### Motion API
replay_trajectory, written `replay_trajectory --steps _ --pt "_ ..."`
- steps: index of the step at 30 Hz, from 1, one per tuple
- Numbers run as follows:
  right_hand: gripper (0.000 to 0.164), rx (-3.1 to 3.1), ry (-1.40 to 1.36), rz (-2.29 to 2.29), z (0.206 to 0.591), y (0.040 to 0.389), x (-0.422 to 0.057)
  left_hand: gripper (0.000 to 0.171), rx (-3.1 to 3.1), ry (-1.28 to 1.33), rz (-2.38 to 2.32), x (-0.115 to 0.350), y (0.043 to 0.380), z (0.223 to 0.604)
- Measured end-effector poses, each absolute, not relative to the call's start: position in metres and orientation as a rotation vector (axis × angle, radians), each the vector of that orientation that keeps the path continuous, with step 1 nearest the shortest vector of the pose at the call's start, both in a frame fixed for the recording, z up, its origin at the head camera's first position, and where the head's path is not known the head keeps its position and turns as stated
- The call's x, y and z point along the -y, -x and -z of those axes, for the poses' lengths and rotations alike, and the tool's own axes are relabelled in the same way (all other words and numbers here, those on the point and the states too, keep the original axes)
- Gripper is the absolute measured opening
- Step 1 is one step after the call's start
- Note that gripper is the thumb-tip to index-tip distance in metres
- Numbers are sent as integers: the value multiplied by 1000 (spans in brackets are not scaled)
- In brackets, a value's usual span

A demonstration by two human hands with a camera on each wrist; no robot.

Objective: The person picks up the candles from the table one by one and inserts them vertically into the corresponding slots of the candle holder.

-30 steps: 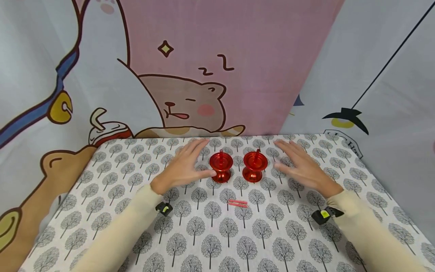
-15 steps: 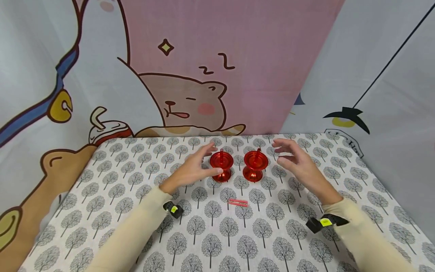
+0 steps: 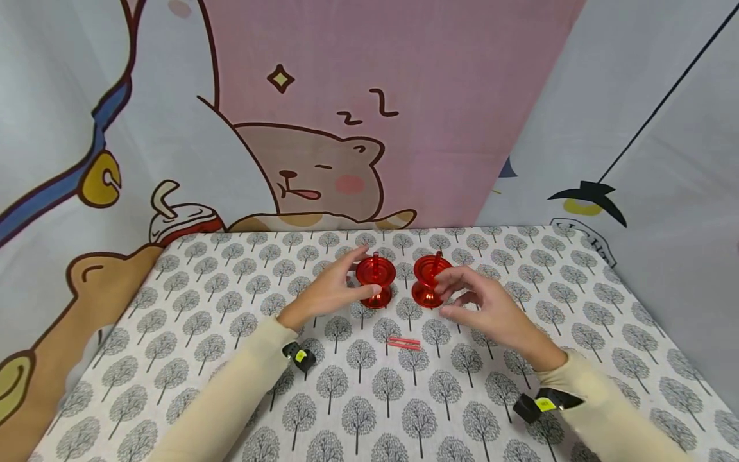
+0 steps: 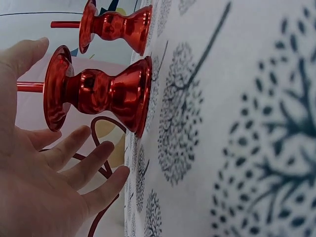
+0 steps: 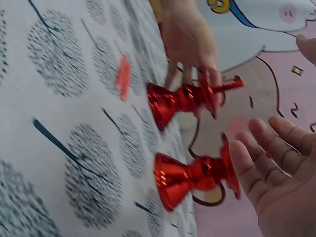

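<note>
Two shiny red candle holders stand upright side by side on the cloth, each a dish on a flared foot with a thin red stick rising from its middle. My left hand (image 3: 326, 292) is spread beside the left candle holder (image 3: 375, 273), thumb overlapping its near side in the head view. In the left wrist view its fingers reach past the dish without curling round the stem. My right hand (image 3: 487, 311) is at the right side of the right candle holder (image 3: 426, 273), fingers loosely bent; the right wrist view shows its fingertips (image 5: 242, 155) right at the dish.
Two thin pinkish-red sticks (image 3: 404, 344) lie together on the tree-print tablecloth (image 3: 358, 410), nearer me than the holders. A cartoon-printed curtain (image 3: 450, 128) hangs behind the table's far edge. Each wrist wears a black strap with a small camera.
My right hand has come left and down to the right candle holder, its fingers bending. The left hand has moved right, closer around the left holder. The holders and sticks have stayed put.
</note>
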State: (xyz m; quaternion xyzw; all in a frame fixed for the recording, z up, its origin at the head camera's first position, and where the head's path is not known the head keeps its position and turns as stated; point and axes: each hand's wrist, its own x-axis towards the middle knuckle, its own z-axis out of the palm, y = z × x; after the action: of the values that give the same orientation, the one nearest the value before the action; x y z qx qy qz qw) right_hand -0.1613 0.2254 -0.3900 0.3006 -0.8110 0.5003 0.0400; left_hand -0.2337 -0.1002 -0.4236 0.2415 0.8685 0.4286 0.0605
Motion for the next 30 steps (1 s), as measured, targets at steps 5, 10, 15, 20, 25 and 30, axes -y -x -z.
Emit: replay_trajectory --steps 5,10,15,20,25,30 --pt "37 2604 -997 -1529 400 160 -209 95 -2627 -737 -1318 98 236 426" --pt "37 2690 -1102 -1553 412 165 -197 93 -2614 -722 -1343 97 235 427" --pt "35 2757 -1197 -1511 422 172 -190 91 -2595 -722 -1357 97 235 428" --pt "32 2811 -1217 -1414 428 178 -187 91 -2593 -720 -1355 97 234 428" --pt "28 2842 -1221 -1400 431 182 -184 90 -2574 -712 -1373 97 232 427" --pt "29 2894 -1195 -1409 433 186 -182 88 -2559 -705 -1392 96 232 427"
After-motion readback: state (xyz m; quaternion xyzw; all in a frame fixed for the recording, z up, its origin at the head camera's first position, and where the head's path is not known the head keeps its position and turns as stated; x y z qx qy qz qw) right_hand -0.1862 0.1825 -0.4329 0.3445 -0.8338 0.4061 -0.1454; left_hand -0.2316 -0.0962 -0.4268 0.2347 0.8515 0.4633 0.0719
